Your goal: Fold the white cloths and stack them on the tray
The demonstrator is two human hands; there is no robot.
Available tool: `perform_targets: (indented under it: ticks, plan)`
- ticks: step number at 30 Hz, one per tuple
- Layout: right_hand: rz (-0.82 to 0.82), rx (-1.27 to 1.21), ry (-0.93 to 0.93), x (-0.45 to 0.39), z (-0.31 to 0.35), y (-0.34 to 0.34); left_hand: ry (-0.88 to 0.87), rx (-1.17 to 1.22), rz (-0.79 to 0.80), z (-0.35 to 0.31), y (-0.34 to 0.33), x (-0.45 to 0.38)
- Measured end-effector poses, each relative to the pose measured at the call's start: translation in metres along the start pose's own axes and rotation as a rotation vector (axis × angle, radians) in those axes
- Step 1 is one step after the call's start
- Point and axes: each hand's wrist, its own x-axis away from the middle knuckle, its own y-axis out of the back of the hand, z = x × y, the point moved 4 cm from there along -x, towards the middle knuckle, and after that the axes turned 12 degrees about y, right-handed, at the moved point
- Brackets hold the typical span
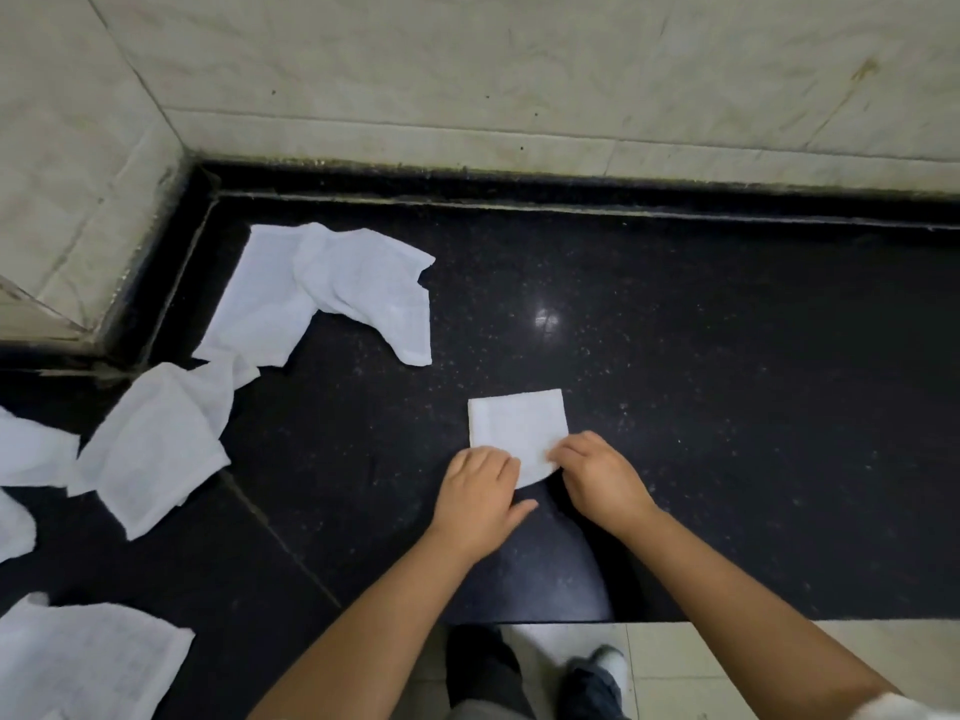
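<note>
Fingers of both the left hand and right hand curl on the folded cloth's near edge, pinning it to the dark counter, probably to square the fold; no tray in sight.

a folded cloth lies on the counter near its front edge, with the left hand on its near left corner and the right hand on its near right corner. loose cloths lie well to the left, spreading from the back corner toward the front. walls stand behind and to the left; shoes are on the floor below the front edge.
</note>
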Motion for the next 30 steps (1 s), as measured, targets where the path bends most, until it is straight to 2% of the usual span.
perform_targets:
  ticks: [2,5,10,15,20,25,30]
  plan:
    - [-0.024,-0.006,-0.002,0.004,-0.003,0.014,-0.023,-0.061,-0.007,-0.009,-0.001,-0.006]
    - [-0.057,-0.020,0.010,0.026,-0.014,0.042,-0.138,-0.089,-0.130,-0.032,0.008,-0.017]
    - [0.004,0.019,-0.095,0.113,-0.061,0.117,-0.422,0.027,-0.338,-0.124,0.029,-0.044]
    - [-0.029,-0.033,-0.352,0.243,-0.124,0.202,-0.712,-0.093,-0.335,-0.287,0.038,-0.070]
    - [-0.086,0.040,-0.513,0.384,-0.186,0.266,-0.955,-0.165,-0.372,-0.462,0.048,-0.073]
    - [-0.197,0.108,-0.675,0.501,-0.233,0.333,-1.033,-0.167,-0.323,-0.610,0.063,-0.077]
    - [-0.311,0.120,-0.763,0.585,-0.289,0.404,-1.057,0.054,-0.187,-0.734,0.089,-0.100]
